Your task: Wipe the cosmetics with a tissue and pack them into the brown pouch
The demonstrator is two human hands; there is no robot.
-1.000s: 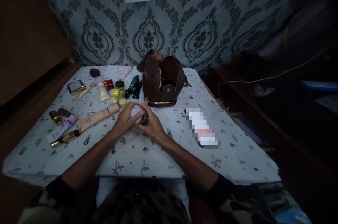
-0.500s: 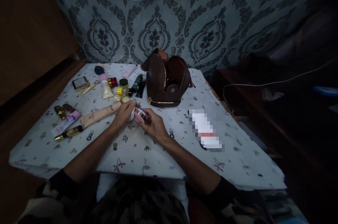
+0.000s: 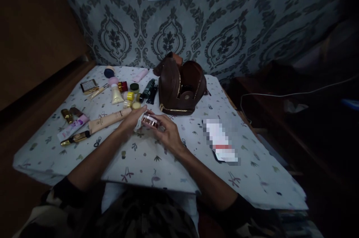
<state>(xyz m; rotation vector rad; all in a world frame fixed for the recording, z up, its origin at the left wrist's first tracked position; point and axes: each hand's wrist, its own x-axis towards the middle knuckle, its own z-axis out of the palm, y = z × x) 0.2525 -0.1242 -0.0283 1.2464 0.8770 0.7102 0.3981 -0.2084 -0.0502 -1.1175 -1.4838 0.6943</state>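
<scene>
Over the middle of the table, a small round cosmetic jar (image 3: 150, 121) with a shiny rose-gold band is held between my hands. My right hand (image 3: 170, 133) grips it from the right, fingers closed around its side. My left hand (image 3: 131, 122) is closed on a white, cloth-like piece (image 3: 138, 122) against the jar's left side; its fingers are partly hidden and a little blurred. Just behind my left hand lies a long beige tube (image 3: 109, 120). Beyond my hands stands a brown cosmetic bag (image 3: 175, 97), unzipped, with dark items inside.
Several small jars, a cream tube (image 3: 116, 95), a dark green tube (image 3: 148, 89) and a palette (image 3: 89, 86) lie at the back left. A purple-white tube (image 3: 73, 127) and a black-gold tube (image 3: 75, 138) lie at left. A blurred-out phone-like object (image 3: 220, 140) lies at right.
The jar has turned in my hands, so its rose-gold band now faces me more. The white piece at my left hand shows more clearly. The whole view has shifted slightly.
</scene>
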